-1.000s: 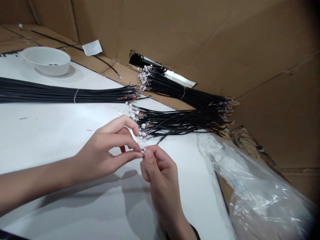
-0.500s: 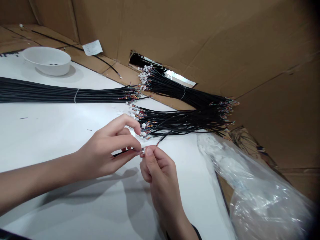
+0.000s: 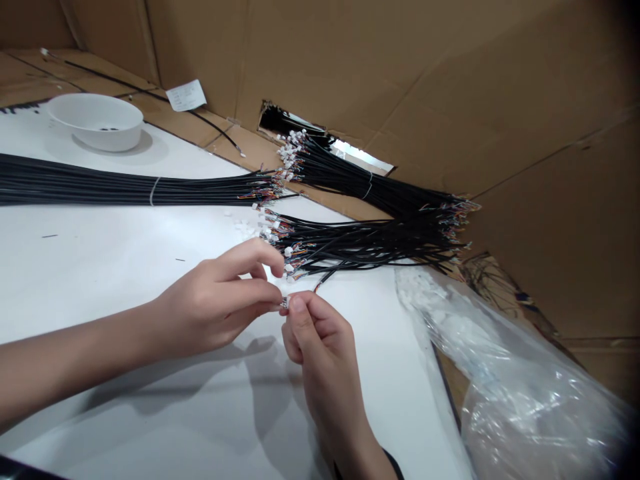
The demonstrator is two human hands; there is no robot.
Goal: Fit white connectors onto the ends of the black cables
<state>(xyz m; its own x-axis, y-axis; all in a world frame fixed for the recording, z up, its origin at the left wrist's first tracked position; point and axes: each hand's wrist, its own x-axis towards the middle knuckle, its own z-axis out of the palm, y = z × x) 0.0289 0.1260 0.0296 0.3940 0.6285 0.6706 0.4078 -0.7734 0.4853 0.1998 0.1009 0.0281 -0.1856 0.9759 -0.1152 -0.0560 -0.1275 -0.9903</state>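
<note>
Above the white table, my two hands meet fingertip to fingertip. The thumb and index finger of my right hand pinch a small white connector, part of which shows between the hands. My left hand is pinched at the connector's left side on thin wire ends, mostly covered by the fingers; its index finger arches above. Just beyond the hands lies a loose pile of black cables with white connectors and coloured wire ends. Another black cable pokes out behind my right hand.
A tied bundle of black cables lies on the left, and a second tied bundle at the back. A white bowl holds small dark bits. There is a clear plastic bag at right, a paper slip and cardboard walls.
My left fingers have shifted slightly and now cover the black cable that showed between them. More of the connector shows between the hands. My right hand keeps its pinch.
</note>
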